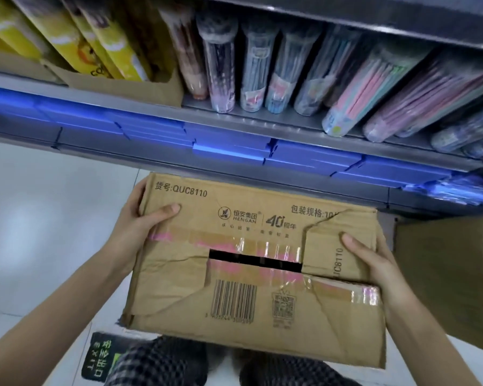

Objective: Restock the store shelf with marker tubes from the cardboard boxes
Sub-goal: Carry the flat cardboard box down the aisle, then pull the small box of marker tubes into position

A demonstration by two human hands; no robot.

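Held up off the floor between both hands: a worn cardboard box (251,263), printed QUC8110, flaps folded down and taped, with a dark slot torn open along the centre seam. Left hand (140,227) clamped on the box's left end, thumb pressed flat on the top flap, fingers wrapped out of sight round the side. Right hand (371,263) gripping the right end the same way, thumb on the creased flap near the tear. Hands set well apart at opposite ends, probably to keep the sagging, dented carton level and its contents from shifting; box not yet opened, so likely being carried or set in place ahead of unpacking.

Directly above the box's far edge, the grey metal shelf (262,121), with clear marker tubes (221,76) standing in a row toward its middle and more tubes leaning toward the right end. At the shelf's left end, yellow packets (103,48) in a cut-down carton. On the tier below, stacked blue boxes (229,151) along the front edge. A second cardboard box (441,274) just beside the right hand. Pale tiled floor (39,218) underneath, a green floor sticker (98,360) near checked trousers (162,363).
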